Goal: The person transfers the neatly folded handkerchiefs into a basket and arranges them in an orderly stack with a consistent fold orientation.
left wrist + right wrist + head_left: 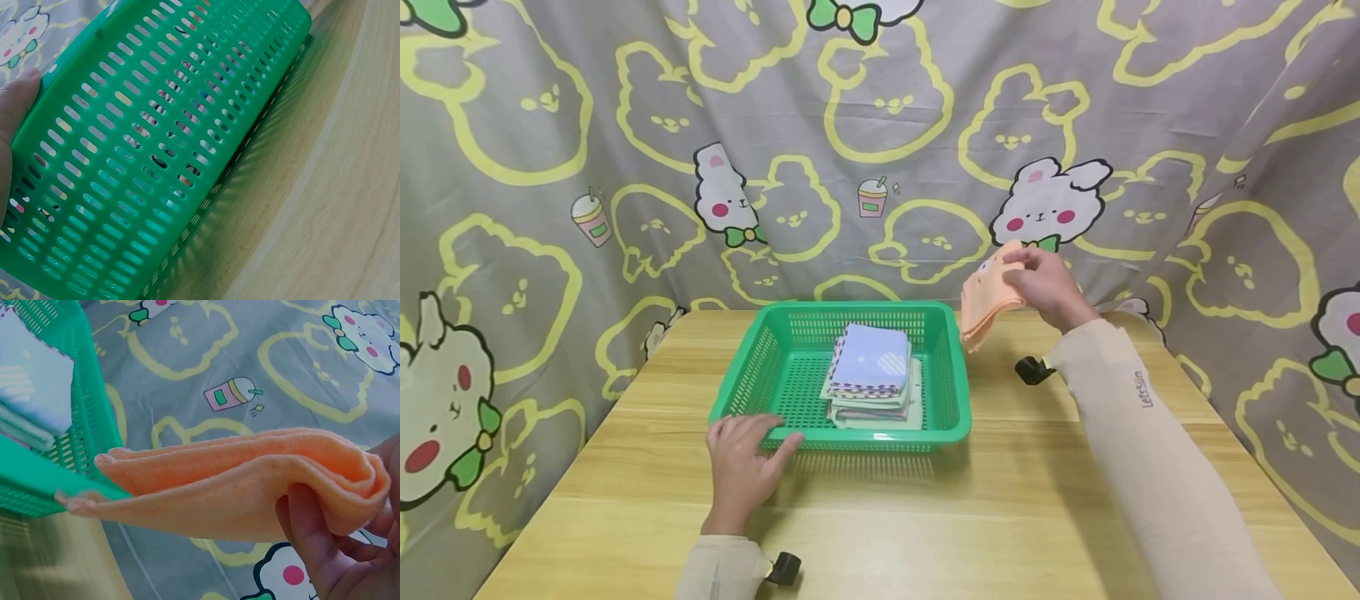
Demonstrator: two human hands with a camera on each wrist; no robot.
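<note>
A folded orange cloth (990,293) hangs in the air beyond the right rim of a green plastic basket (951,435). My right hand (1047,287) pinches its folded edge; the right wrist view shows the thumb against the cloth's (206,506) layered side. Inside the basket lies a stack of folded cloths (871,367), a lavender one with a checked edge on top and pale ones under it. My left hand (743,467) holds the basket's front left corner, its fingers over the rim. In the left wrist view the thumb (22,94) lies at the rim.
The basket stands on a light wooden table (880,517). A grey curtain (797,108) with yellow outlines and white rabbits hangs behind the table and along both sides. A small black device (1033,369) is attached at the right wrist, another (785,569) at the left.
</note>
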